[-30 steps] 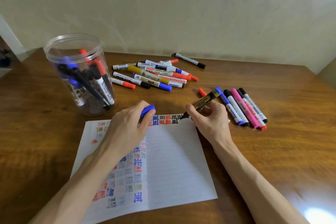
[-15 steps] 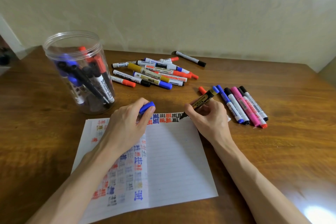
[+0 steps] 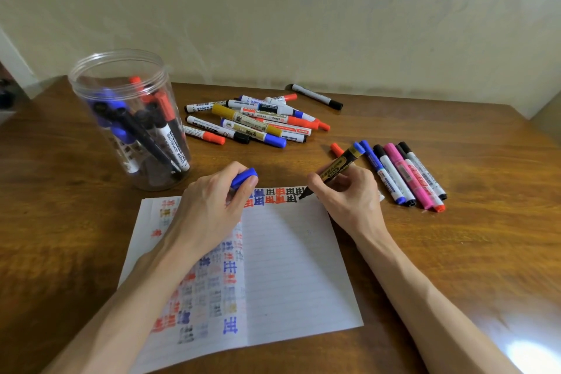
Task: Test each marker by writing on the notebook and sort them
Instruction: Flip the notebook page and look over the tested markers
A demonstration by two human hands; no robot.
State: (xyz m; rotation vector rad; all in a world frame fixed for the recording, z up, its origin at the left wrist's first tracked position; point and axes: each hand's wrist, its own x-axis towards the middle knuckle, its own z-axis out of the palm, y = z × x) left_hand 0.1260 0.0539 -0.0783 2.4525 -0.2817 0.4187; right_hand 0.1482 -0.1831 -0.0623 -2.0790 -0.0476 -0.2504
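An open lined notebook (image 3: 291, 267) lies on the wooden table, its top edge and left page covered in red, blue and black test marks. My right hand (image 3: 349, 197) grips an uncapped black-and-gold marker (image 3: 337, 165), its black tip touching the top right corner of the page. My left hand (image 3: 209, 206) rests on the notebook and holds a blue cap (image 3: 244, 177) between thumb and fingers. A pile of capped markers (image 3: 258, 121) lies beyond the notebook. A row of markers (image 3: 403, 174) lies to the right of my right hand.
A clear plastic jar (image 3: 130, 118) holding several markers stands at the left. A single black-capped marker (image 3: 317, 96) lies near the wall. A red cap end (image 3: 336, 149) shows behind the held marker. The table's right corner is near the marker row.
The marker tip has shifted slightly along the top right of the page, adding black strokes. My left hand stays in place with the blue cap.
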